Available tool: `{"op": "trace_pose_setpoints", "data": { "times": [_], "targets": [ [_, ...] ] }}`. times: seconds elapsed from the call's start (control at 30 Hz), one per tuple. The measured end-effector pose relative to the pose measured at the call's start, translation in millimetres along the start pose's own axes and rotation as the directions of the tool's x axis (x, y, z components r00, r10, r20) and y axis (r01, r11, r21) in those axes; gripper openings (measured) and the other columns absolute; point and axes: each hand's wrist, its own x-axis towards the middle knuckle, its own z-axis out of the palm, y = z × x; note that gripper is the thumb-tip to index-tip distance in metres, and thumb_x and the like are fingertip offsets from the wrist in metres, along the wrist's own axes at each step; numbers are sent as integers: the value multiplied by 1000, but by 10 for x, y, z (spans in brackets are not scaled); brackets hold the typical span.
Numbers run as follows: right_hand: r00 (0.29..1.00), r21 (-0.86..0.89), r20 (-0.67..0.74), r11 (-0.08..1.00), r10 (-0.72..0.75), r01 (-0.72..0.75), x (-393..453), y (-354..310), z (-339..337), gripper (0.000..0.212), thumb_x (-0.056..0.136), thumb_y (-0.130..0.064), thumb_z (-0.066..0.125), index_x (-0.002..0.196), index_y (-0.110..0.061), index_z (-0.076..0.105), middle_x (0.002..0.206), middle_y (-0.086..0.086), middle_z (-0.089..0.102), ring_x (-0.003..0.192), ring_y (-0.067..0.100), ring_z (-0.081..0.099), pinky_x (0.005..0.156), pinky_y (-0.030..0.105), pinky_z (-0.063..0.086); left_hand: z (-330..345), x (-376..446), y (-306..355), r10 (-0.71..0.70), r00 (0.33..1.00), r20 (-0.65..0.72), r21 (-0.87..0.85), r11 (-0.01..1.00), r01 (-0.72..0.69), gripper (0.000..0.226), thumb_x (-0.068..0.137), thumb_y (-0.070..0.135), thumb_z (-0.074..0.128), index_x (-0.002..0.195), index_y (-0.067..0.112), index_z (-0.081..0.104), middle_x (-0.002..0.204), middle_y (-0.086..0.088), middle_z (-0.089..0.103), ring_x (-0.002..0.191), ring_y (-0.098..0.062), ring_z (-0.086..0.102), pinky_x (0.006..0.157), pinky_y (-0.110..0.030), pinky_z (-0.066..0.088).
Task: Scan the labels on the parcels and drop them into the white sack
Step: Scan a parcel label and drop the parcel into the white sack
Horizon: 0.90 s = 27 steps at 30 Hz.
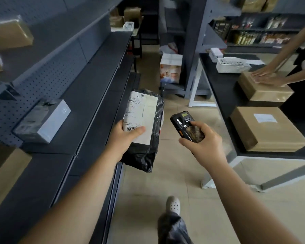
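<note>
The scanning step is in hand. The left hand (124, 136) grasps a black plastic-wrapped parcel (144, 127) by its lower left part, thumb laid across the white label (139, 117) just beside the lower barcode, and holds it in the air over the floor, just off the front edge of the lower dark shelf (88, 110). The label faces up toward the camera. The right hand (201, 138) is curled round a black handheld scanner (187, 126), thumb resting on its keypad, its head tilted toward the parcel but apart from it. No scan beam can be made out on the label.

The next move, as it seems, calls for aiming the scanner's head at a barcode and pressing the trigger; the thumb sits near the lower barcode and may need to slide off it, or the upper barcode may serve. After that the parcel must go into the white sack, which cannot be identified in this view, so the person will have to turn to find it.

On the surface (218, 81) at the right, another person's hands (268, 76) press flat on a brown box (264, 88).
</note>
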Motion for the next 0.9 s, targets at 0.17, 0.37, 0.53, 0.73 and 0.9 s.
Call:
{"op": "trace_pose_setpoints", "data": {
  "times": [0.17,0.37,0.53,0.73,0.9],
  "targets": [
    [998,21,67,1000,1,-2,878,288,351,57,69,-35,87,121,-36,62,96,-25,56,91,5,57,79,26,48,170,844,-88,-65,996,-54,54,996,68,42,74,28,85,109,21,64,100,7,73,90,-11,70,73,-26,53],
    [992,-8,123,999,37,-36,2062,600,572,58,68,-34,87,121,-35,63,102,-17,59,95,8,56,78,24,41,584,1876,46,-116,991,-64,102,987,122,30,77,26,82,99,26,62,96,9,71,85,-5,68,64,-17,48],
    [984,-40,174,998,45,-38,2878,840,735,60,69,-35,87,124,-33,63,102,-15,57,93,7,53,80,24,41,810,2655,40,-143,984,-110,140,977,158,35,78,31,81,107,24,62,99,10,71,90,-6,67,71,-23,51],
    [965,-48,224,991,135,-128,3393,1162,1125,58,69,-32,87,123,-33,63,100,-15,56,91,9,54,79,25,44,896,3297,-312,-208,969,-134,181,956,230,28,80,37,77,102,29,62,100,10,71,92,-8,68,78,-28,54],
    [943,-76,264,979,203,-190,3644,1388,1484,60,69,-31,87,124,-32,63,103,-15,55,92,8,54,79,24,42,876,3799,-605,-276,958,-73,238,928,285,35,93,34,64,124,22,53,111,10,64,92,-3,60,70,-18,43]
  ]
}}
